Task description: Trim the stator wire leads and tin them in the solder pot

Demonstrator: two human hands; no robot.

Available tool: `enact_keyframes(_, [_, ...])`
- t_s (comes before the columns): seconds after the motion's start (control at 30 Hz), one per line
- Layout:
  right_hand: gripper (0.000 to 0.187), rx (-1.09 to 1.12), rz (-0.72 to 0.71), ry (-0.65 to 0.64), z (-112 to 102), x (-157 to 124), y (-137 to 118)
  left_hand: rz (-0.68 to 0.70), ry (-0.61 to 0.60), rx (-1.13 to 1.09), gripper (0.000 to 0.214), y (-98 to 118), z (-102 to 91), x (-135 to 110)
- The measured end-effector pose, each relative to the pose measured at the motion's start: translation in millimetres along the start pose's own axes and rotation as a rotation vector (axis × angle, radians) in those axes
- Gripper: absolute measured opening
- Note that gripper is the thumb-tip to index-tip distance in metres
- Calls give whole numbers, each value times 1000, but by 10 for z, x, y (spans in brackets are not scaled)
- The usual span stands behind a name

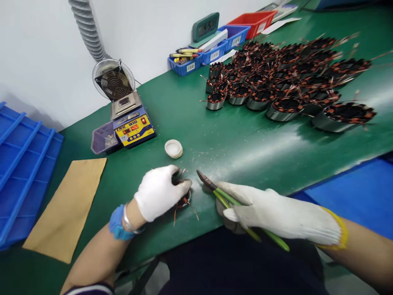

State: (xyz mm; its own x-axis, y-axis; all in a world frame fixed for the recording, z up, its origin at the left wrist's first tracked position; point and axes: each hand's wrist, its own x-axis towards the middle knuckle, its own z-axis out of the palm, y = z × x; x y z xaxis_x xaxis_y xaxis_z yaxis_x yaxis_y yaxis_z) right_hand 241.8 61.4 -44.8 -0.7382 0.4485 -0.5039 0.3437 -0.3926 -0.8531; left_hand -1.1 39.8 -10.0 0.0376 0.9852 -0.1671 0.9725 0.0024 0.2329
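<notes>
My left hand (162, 191), in a white glove, is closed over a copper-wound motor stator (184, 200) near the table's front edge. Much of the stator is hidden under the palm and fingers; loose copper wire ends stick out above and below it. In my gloved right hand (242, 205) is a pair of green-handled cutting pliers (225, 197), the fingers wrapped round the handles. The dark jaws point up and left, a short gap to the right of the stator. Beyond my left hand sits a small round white container (173, 148).
Rows of wound stators (285, 104) fill the right back. A solder pot (133, 127) with a fan (115, 82) stands at the left back beside a grey tray (105, 138). Brown cardboard (67, 209), a blue crate (21, 176), small blue bins (186, 67) and a clock (205, 28) also show.
</notes>
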Motion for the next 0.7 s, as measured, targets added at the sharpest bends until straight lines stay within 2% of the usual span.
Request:
enact_keyframes(0.1, [51,-68,48,-9,32,43,-55,16,48,-70,17,92,229,42])
enact_keyframes(0.2, [47,-114,66,-6,34,70,-86,67,90,-159,16,81,324,36])
enact_keyframes(0.5, [44,-156,97,32,21,98,-45,134,68,-270,16,58,343,68])
enact_keyframes(0.6, [38,-250,52,34,20,93,-51,146,47,-265,18,42,336,77])
enact_keyframes(0.7, [37,-410,33,90,12,82,-36,164,46,-190,17,37,323,43])
